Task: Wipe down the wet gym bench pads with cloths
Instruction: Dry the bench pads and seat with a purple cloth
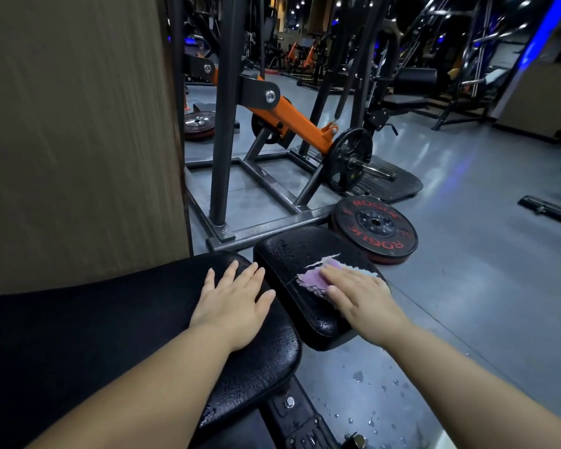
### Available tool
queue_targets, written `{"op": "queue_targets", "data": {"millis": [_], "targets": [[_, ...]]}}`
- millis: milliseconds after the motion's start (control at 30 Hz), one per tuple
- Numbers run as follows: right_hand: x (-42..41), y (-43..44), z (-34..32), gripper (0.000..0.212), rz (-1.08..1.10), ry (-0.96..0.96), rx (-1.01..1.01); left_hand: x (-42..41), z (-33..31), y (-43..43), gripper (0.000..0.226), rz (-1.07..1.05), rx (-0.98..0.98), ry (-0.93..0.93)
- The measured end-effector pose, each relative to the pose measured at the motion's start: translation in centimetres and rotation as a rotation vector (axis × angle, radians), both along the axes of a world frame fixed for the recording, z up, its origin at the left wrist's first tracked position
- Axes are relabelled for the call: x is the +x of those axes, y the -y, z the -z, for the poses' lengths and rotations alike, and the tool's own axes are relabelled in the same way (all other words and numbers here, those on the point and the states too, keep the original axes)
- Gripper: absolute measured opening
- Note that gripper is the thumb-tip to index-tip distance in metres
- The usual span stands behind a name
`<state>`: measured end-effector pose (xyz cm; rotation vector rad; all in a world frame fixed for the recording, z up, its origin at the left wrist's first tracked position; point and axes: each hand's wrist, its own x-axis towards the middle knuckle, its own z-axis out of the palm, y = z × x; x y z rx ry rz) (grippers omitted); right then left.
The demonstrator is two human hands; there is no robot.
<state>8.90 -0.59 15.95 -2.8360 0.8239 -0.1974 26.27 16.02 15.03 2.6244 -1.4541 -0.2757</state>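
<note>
Cloth (314, 278), pale purple and ragged at its edges, lies flat on the small black seat pad (292, 254) of the bench, mostly under my right hand (360, 294). My right fingers (336, 273) are spread and pressed flat on top of it, not curled around it; only the cloth's left part and a frayed strip toward the far side show past my palm. The seat pad is glossy black with a pebbled skin, beaded with water along its near and left edges. My left hand (235, 301) rests open, palm down, fingers apart, on the long back pad (110, 319) just beside the seat pad, holding nothing. That pad's rounded near end also carries fine droplets. More drops sit on the grey floor (467, 286) below my right forearm. A black weight plate (374, 228) with red lettering lies flat on the floor just past the seat pad, touching a grey steel machine frame (266, 226).
</note>
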Motion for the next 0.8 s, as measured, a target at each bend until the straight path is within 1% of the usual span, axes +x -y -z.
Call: {"op": "queue_targets", "data": {"millis": [67, 100, 167, 233, 333, 400, 433, 467, 500, 533, 567, 633, 667, 733, 800], "targets": [[-0.1, 0.3, 0.0, 0.063, 0.155, 0.019, -0.036, 0.0, 0.0, 0.0, 0.059, -0.001, -0.003, 0.000], [-0.1, 0.4, 0.0, 0.064, 0.259, 0.017, -0.008, 0.0, 0.0, 0.0, 0.059, -0.004, -0.006, -0.002], [-0.2, 0.3, 0.4, 0.075, 0.440, 0.039, 0.117, 0.0, 0.0, -0.1, 0.059, -0.005, -0.002, -0.010], [-0.7, 0.2, 0.6, 0.081, 0.513, 0.119, 0.203, -0.2, -0.1, -0.2, 0.060, -0.011, 0.009, -0.015], [-1.6, 0.3, 0.3, 0.079, 0.584, 0.209, 0.280, -0.8, -0.4, -0.4, 0.060, -0.017, 0.007, 0.011], [-2.1, 0.5, -0.1, 0.085, 0.658, 0.242, 0.408, -1.8, -0.7, -0.5, 0.060, -0.004, -0.022, 0.026], [-2.4, 0.5, -0.3, 0.089, 0.691, 0.273, 0.492, -2.6, -0.8, -0.5, 0.063, 0.013, -0.039, 0.016], [-2.9, 0.7, -0.4, 0.090, 0.710, 0.311, 0.559, -3.6, -1.1, -0.3, 0.070, 0.033, -0.067, -0.008], [-3.6, 0.7, -0.7, 0.086, 0.719, 0.333, 0.605, -4.9, -1.3, 0.1, 0.081, 0.057, -0.109, -0.038], [-4.4, 1.0, -0.9, 0.079, 0.722, 0.353, 0.632, -6.3, -1.5, 0.7, 0.087, 0.081, -0.157, -0.074], [-5.3, 1.1, -1.1, 0.073, 0.724, 0.368, 0.645, -7.8, -1.7, 1.4, 0.082, 0.101, -0.206, -0.115], [-7.5, 1.3, -1.3, 0.061, 0.706, 0.426, 0.655, -10.4, -2.0, 3.1, 0.058, 0.128, -0.307, -0.207], [-8.7, 1.3, -1.5, 0.055, 0.695, 0.478, 0.683, -11.8, -2.1, 4.0, 0.052, 0.134, -0.355, -0.254], [-11.5, 1.1, -2.0, 0.044, 0.639, 0.585, 0.754, -14.4, -2.1, 5.8, 0.051, 0.127, -0.403, -0.378], [-14.4, 1.2, -2.0, 0.039, 0.574, 0.607, 0.791, -16.9, -1.9, 7.3, 0.057, 0.058, -0.372, -0.562]]}}
